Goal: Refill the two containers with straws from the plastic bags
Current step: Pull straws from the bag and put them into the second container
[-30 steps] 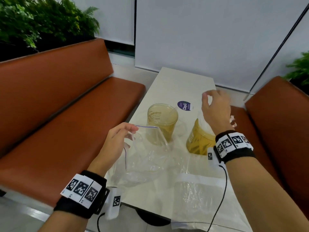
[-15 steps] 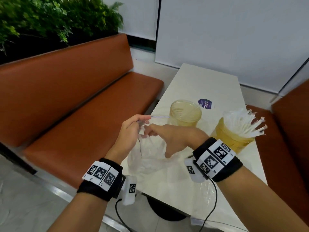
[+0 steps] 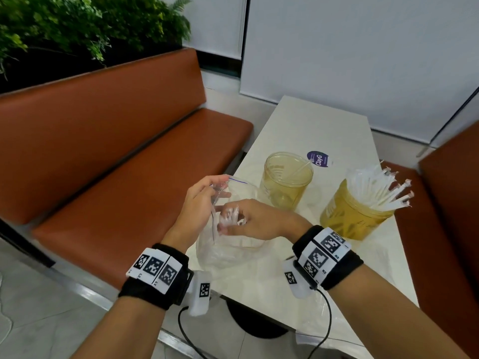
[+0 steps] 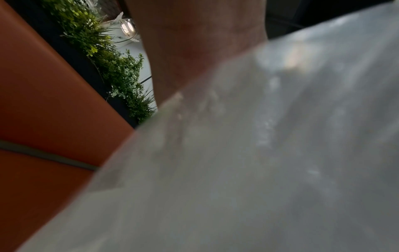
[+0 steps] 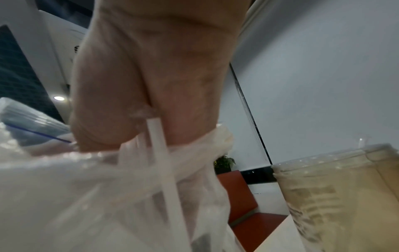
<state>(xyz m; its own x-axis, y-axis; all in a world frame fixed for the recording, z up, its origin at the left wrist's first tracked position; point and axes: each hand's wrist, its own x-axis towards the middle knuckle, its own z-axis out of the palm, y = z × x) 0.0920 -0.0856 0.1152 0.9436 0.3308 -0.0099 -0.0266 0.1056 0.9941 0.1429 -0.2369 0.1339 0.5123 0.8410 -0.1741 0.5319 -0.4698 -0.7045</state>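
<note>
A clear zip bag [image 3: 228,247] with a blue seal line stands on the white table [image 3: 324,125]. My left hand [image 3: 204,200] pinches its top edge and holds the mouth apart. My right hand [image 3: 248,221] grips a bunch of wrapped white straws [image 3: 229,216] at the bag's mouth; in the right wrist view the straws [image 5: 159,153] run down from my fist into the bag [image 5: 97,196]. Behind it a yellow container [image 3: 287,180] holds a single straw. To its right a second yellow container [image 3: 355,216] is packed with wrapped straws [image 3: 381,187]. The left wrist view is mostly filled by blurred bag plastic [image 4: 259,153].
A second clear bag [image 3: 326,343] lies flat over the table's near right edge. A round purple sticker [image 3: 318,159] sits beyond the containers. Orange benches [image 3: 124,161] flank the table on both sides, with plants [image 3: 77,24] behind the left one.
My right hand came down from above the right container, left straws standing in it, crossed to the bag and took hold of straws there. The view shifted left.
</note>
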